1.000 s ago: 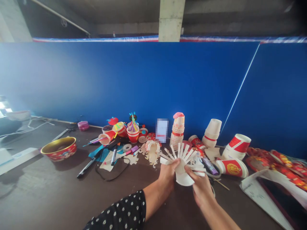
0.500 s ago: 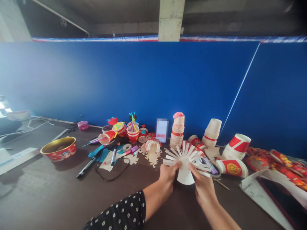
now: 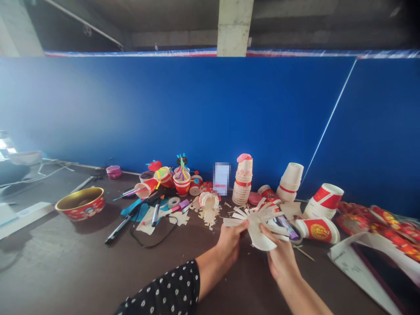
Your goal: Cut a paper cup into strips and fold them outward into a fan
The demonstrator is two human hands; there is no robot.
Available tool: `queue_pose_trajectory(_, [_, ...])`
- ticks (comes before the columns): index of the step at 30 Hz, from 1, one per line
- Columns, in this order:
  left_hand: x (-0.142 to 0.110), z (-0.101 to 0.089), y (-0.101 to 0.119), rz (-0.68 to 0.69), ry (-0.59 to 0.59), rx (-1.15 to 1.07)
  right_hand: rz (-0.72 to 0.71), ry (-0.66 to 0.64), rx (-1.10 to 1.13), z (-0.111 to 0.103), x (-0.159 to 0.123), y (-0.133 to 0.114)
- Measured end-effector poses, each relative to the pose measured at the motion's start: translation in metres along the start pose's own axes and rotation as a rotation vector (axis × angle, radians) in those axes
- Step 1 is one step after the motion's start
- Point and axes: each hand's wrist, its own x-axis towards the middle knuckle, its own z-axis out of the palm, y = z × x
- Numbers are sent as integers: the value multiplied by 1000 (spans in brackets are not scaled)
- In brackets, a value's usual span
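My left hand point(image 3: 229, 243) and right hand point(image 3: 282, 257): fingers point(image 3: 243, 225) pinching fringed white paper point(image 3: 260, 236). Red cup point(image 3: 182, 188), coloured strips point(image 3: 181, 174) inside; gold-lined bowl point(image 3: 82, 212), left. Brown table point(image 3: 82, 271), blue partition point(image 3: 164, 109) behind.

This looks like a craft workspace in a bare concrete building: a dark table point(image 3: 75, 271) with paper cups point(image 3: 241, 188), markers point(image 3: 155, 215), tape point(image 3: 173, 201) and cut scraps point(image 3: 180, 218), a blue partition point(image 3: 183, 109) behind it, and a concrete pillar point(image 3: 234, 30) and dim ceiling point(image 3: 170, 15) beyond.
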Motion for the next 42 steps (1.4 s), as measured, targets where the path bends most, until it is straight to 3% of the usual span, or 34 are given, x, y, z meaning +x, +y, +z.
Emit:
queue_pose_trajectory(4, [2, -3, -1, -2, 114, 109, -99, 33, -82, -2, 1, 8])
queue_pose_trajectory(10, [2, -4, -2, -9, 110, 87, -127, 32, -91, 0, -2, 11])
queue_pose_trajectory(14, [2, -3, -2, -15, 201, 144, -129, -4, -84, 1, -6, 7])
queue_pose_trajectory(20, [2, 2, 6, -25, 260, 151, 35, -154, -17, 6, -11, -4])
queue_pose_trajectory(26, [6, -1, 5, 13, 239, 160, 230, -125, -122, -1, -6, -3])
queue_pose_trajectory(32, [3, -3, 4, -52, 263, 215, 58, -116, -64, -2, -4, 3])
queue_pose_trajectory(37, [1, -2, 3, -71, 135, 146, 23, -102, -65, -2, -3, 4])
queue_pose_trajectory(42, [3, -3, -1, -61, 181, 143, 28, -114, -77, -4, -2, 7])
